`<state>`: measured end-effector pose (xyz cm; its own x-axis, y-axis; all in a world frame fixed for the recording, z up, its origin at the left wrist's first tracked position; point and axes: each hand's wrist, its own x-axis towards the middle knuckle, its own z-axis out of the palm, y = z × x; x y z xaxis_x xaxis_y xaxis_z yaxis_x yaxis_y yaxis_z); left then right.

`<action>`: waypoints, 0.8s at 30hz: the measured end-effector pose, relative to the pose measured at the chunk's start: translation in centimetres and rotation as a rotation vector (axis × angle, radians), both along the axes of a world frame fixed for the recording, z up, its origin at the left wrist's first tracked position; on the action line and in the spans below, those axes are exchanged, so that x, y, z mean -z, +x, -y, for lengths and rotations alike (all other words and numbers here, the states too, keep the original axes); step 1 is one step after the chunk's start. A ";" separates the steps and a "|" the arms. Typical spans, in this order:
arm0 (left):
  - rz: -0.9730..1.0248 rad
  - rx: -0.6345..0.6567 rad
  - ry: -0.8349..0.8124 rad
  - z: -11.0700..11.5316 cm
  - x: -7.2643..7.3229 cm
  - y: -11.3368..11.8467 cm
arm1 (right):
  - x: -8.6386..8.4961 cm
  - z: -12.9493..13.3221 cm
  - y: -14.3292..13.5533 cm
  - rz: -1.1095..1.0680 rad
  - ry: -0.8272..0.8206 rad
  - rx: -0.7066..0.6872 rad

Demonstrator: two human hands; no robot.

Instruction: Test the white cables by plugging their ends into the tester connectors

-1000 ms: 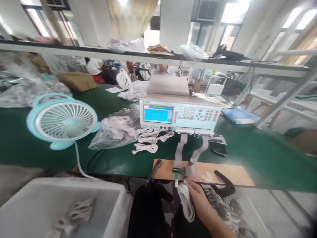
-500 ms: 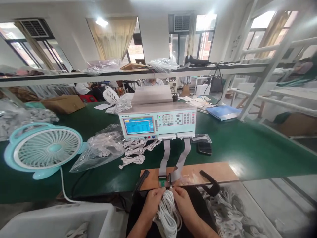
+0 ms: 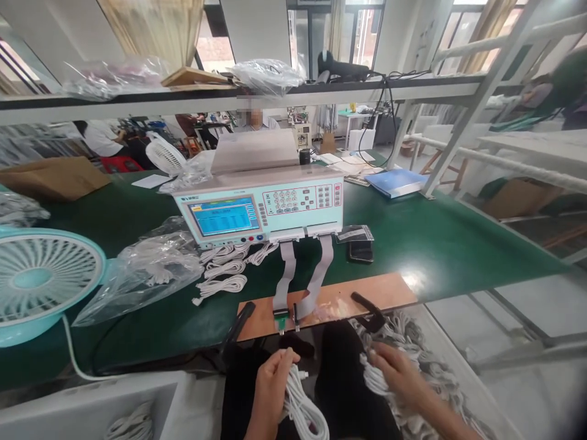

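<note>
My left hand (image 3: 274, 382) is closed on a coiled white cable (image 3: 303, 404), low in front of the bench, with a plug end sticking out by the fingers. To the right, my right hand (image 3: 395, 368) is closed on another white cable bundle (image 3: 375, 376), beside the bin of cables. Above my hands, a wooden board (image 3: 358, 299) lies at the bench edge. Two grey ribbon cables (image 3: 285, 275) run from the tester (image 3: 259, 208) to small connectors (image 3: 281, 322) on the board. Nothing is plugged into the connector ends facing me.
Several coiled cables (image 3: 224, 284) and a plastic bag (image 3: 151, 269) lie left of the board, near a blue fan (image 3: 39, 278). A phone (image 3: 360, 251) and blue folder (image 3: 397, 182) are right. White bins (image 3: 178, 391) flank my legs. Black clamps (image 3: 241, 322) hold the board.
My hands have moved apart and away from the connectors. The left keeps a cable coil; the right has moved right and now holds a bundle by the bin. The view has shifted right and down.
</note>
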<state>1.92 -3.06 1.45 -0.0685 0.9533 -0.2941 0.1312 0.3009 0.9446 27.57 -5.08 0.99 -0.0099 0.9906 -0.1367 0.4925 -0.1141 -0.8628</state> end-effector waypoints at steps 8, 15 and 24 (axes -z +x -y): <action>-0.043 0.180 0.239 1.2 -1.1 3.8 | -2.0 2.8 -4.8 -0.326 -0.129 -0.329; 0.014 0.162 0.206 1.5 -0.4 0.8 | -1.5 1.8 -7.2 -0.180 0.126 -0.409; 0.298 0.486 -0.147 1.8 0.3 -0.9 | -2.1 0.8 -7.8 0.146 0.386 -0.598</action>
